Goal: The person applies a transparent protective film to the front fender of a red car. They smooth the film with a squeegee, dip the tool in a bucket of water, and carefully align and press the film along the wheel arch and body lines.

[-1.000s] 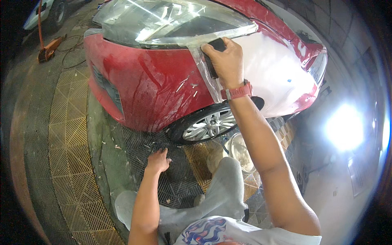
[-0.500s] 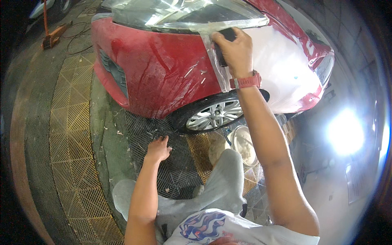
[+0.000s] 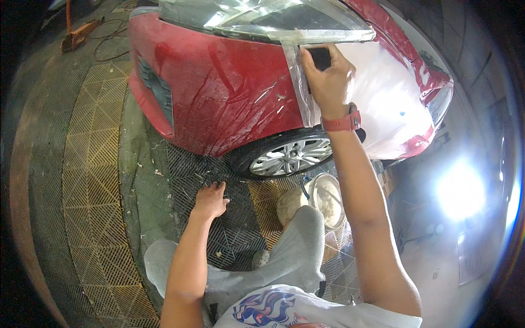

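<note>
Gripped in my right hand [image 3: 334,83] is a black block [image 3: 320,59], which looks like a sanding block. It lies against the car's pale, primer-coloured fender [image 3: 383,76], just right of the strip of masking tape [image 3: 299,90]. That tape runs down the seam between fender and red bumper [image 3: 229,82]. Tape and clear film cover the headlight [image 3: 295,19] above. My left hand [image 3: 211,201] hangs over the floor left of the wheel [image 3: 293,157], fingers extended and apart, touching nothing. The block's working face is hidden.
A dirty whitish bucket [image 3: 343,210] stands below the wheel, close to my bent knee. Yellow and black grid tiles [image 3: 93,164] cover the floor. An orange metal tool [image 3: 79,37] and a dark cable lie at the far left. A bright lamp [image 3: 460,185] shines from the right.
My right hand and the block stay near the tape seam, slightly lower on the fender and farther right of the tape. The whole view has shifted a little. My left hand hardly moves.
</note>
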### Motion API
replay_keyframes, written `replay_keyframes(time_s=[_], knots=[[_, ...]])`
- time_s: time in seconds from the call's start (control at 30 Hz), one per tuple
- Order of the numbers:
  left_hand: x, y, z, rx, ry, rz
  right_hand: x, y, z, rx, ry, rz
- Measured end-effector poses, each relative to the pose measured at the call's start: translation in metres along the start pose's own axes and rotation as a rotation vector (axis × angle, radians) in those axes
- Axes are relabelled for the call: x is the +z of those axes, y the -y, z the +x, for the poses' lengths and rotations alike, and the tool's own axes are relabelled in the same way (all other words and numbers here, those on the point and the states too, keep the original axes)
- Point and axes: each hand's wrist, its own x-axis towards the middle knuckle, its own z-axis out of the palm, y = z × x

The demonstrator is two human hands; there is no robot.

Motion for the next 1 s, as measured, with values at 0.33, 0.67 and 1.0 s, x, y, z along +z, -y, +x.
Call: replay_keyframes(time_s=[0.33,0.67,1.0], knots=[[0.003,0.0,0.007,-0.019,0.021,-0.036,0.007,-0.005,-0.005,-0.037,0.009,-0.029],[-0.001,-0.005,0.003,-0.017,0.046,-0.034,-0.002,-0.009,-0.014,-0.025,0.014,-0.009],[-0.007,-0.004,-0.002,-0.035,0.09,-0.058,-0.025,-0.012,-0.014,0.012,0.131,-0.084]])
